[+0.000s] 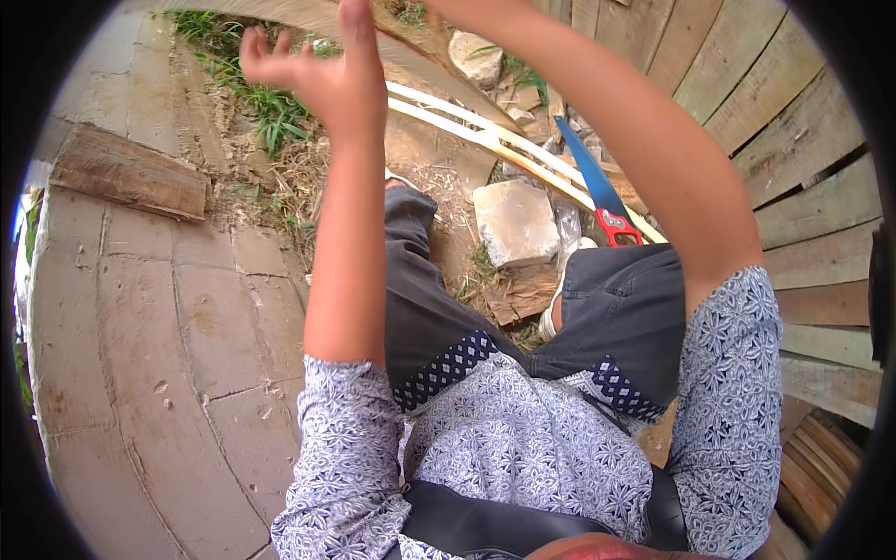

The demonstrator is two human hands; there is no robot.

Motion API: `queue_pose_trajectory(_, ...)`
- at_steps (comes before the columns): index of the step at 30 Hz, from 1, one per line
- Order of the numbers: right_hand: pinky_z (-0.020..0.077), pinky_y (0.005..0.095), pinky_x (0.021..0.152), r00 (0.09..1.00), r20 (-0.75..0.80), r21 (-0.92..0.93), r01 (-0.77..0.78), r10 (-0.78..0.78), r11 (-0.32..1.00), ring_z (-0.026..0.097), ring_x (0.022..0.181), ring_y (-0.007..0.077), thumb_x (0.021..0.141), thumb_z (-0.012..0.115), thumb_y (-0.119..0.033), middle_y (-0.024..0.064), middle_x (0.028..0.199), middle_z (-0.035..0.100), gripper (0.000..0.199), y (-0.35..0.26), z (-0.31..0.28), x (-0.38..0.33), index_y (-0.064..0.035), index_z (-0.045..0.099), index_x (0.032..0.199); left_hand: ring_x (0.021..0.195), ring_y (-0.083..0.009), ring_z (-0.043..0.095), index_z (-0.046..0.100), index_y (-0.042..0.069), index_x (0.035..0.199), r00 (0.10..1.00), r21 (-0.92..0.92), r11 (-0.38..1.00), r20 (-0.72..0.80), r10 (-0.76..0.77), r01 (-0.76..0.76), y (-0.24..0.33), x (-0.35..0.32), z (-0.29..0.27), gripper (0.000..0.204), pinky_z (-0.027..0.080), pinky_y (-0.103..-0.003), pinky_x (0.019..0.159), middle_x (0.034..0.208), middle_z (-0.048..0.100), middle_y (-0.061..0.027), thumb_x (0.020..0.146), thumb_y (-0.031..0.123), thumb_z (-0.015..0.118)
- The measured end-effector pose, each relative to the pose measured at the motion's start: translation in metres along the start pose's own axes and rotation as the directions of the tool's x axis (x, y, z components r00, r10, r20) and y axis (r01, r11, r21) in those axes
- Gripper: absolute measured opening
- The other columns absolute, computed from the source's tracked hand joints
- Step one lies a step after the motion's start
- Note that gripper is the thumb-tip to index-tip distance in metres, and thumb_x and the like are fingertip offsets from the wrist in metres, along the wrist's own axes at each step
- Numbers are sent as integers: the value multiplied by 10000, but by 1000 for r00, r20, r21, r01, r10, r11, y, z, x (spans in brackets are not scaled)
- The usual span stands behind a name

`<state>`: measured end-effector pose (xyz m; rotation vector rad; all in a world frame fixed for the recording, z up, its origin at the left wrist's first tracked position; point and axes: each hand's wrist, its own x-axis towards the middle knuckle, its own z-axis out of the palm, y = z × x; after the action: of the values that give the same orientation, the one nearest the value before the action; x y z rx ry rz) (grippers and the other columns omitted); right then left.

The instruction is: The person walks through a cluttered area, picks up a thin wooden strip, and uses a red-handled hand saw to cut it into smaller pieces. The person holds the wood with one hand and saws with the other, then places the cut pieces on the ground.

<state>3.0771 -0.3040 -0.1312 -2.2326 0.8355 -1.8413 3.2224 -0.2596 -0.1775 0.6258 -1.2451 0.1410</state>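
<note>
The left hand (331, 79) is raised, fingers spread wide and seemingly empty, before one long brown wooden board (434, 65) at the upper edge; the right hand is cut off there, its grip unverifiable. One blue-bladed, red-handled saw (595, 175) is laid by at least two pale slender strips (487, 139), presumably for ready reach; two large pale stones (516, 222) are counted.
</note>
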Motion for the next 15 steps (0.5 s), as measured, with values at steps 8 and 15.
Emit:
queue_pose_trajectory(8, 467, 332, 663, 783, 30, 711, -453, 621, 537, 561, 625, 192, 1023, 518, -432, 32, 618, 521, 471, -8, -5, -25, -99, 570, 694, 1034, -369, 587, 422, -109, 1303, 973, 204, 977, -230, -8, 56, -78, 71, 41, 491, 456, -426, 938, 1099, 583, -266, 877, 92, 560)
queue_pose_trajectory(15, 420, 290, 608, 847, -67, 752, -305, 528, 585, 501, 583, 114, 1023, 549, -412, 6, 602, 483, 429, 54, -73, -110, -105, 508, 727, 982, -399, 585, 428, -97, 1316, 989, 233, 965, -109, -100, 123, -85, 83, 52, 554, 459, -441, 906, 1054, 586, -281, 791, 66, 493)
